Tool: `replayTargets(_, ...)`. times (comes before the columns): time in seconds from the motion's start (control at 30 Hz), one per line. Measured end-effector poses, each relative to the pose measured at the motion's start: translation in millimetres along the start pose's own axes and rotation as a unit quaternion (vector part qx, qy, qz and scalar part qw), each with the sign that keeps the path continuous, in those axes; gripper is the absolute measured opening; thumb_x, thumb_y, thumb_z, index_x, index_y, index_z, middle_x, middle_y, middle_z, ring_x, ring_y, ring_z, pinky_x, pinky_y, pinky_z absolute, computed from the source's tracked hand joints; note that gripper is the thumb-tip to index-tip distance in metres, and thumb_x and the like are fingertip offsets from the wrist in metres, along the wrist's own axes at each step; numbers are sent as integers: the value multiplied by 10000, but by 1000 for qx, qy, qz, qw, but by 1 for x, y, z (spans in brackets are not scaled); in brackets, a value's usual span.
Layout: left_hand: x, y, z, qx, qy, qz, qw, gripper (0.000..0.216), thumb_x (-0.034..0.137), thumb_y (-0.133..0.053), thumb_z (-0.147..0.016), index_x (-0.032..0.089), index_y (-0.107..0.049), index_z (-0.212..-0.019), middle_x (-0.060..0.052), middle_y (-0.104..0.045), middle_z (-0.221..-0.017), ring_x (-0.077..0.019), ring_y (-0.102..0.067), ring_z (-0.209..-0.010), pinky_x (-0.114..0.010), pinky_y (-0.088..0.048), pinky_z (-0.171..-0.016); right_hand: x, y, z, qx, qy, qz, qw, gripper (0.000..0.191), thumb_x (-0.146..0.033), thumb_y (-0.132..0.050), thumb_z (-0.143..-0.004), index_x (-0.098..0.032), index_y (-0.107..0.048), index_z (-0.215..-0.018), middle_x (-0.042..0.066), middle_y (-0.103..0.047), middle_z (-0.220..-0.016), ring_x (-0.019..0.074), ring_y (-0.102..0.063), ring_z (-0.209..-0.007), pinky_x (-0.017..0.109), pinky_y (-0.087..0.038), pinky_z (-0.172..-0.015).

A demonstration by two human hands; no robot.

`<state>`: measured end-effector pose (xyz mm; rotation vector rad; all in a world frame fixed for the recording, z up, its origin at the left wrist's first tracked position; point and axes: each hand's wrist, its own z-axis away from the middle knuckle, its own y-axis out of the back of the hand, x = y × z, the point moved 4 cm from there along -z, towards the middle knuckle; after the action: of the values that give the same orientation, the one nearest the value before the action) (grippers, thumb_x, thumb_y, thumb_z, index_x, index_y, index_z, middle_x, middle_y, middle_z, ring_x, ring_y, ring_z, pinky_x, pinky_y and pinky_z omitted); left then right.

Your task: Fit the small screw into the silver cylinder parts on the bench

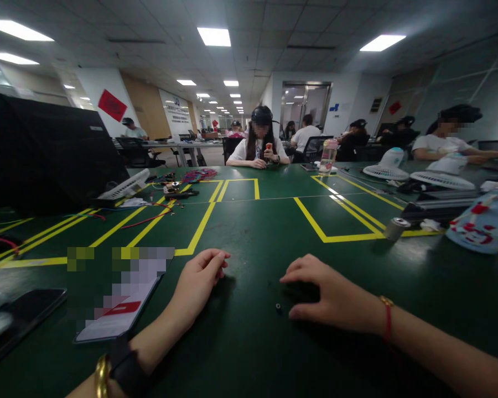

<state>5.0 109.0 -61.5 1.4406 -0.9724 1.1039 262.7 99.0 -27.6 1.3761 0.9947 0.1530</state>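
Note:
My left hand point(197, 282) rests on the dark green table point(249, 232) with its fingers loosely curled and nothing visible in them. My right hand point(332, 296) lies palm down to its right, fingers bent over a small dark object I cannot make out. A tiny black ring-shaped part point(278, 305) sits on the table just left of the right thumb, untouched. A black watch and a gold bangle point(102, 376) are on my left wrist, a red string bracelet point(387, 318) on my right.
A phone point(120, 304) lies left of my left hand, another dark phone point(22, 309) further left. Yellow tape lines point(199, 229) cross the table. Wires and parts point(170, 193) lie far left, a small silver cylinder point(396, 228) at right. A person point(259, 141) sits opposite; others sit at right.

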Motion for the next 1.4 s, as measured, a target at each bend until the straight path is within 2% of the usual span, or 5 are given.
replayTargets(0.27, 0, -1, 1, -2, -6, -35, 999, 307, 453, -523, -797, 192, -655, -892, 1, -597, -738, -129, -494, -583, -223, -374, -517, -21, -26, -1, 25, 28, 3, 999, 178, -395, -556, -827, -290, -680, -901, -1, -592, -992, 138, -493, -925, 316, -384, -827)
replayTargets(0.4, -1, -1, 1, -14, -7, -40, 999, 315, 457, -510, -807, 192, -651, -900, -1, -596, -742, -133, -499, -592, -226, -378, -521, 25, 23, -1, 214, -41, 53, 975, 225, -373, -495, -860, -229, -652, -931, 24, -611, -973, 134, -524, -925, 288, -397, -836)
replayTargets(0.53, 0, 0, 1, -14, -13, -51, 998, 314, 462, -503, -819, 196, -648, -904, -5, -600, -763, -135, -511, -611, -228, -387, -537, 108, 97, 34, 393, -239, 232, 857, 305, -393, -458, -854, -163, -634, -949, 92, -606, -1049, 178, -507, -1023, 292, -344, -894)
replayTargets(0.77, 1, -2, 1, -18, -15, -63, 998, 316, 462, -501, -821, 194, -651, -896, -9, -608, -759, -140, -514, -610, -228, -388, -536, 196, 134, 97, 380, -426, 231, 788, 372, -422, -438, -823, -150, -633, -984, 141, -644, -909, 199, -540, -744, 299, -340, -637)
replayTargets(1.4, 5, -2, 3, -23, -13, -64, 998, 311, 444, -505, -806, 184, -654, -886, -15, -609, -745, -152, -517, -609, -238, -390, -540, 224, 133, 106, 438, -448, 153, 764, 426, -472, -491, -747, -183, -637, -1024, 84, -646, -987, 190, -565, -827, 285, -376, -678)
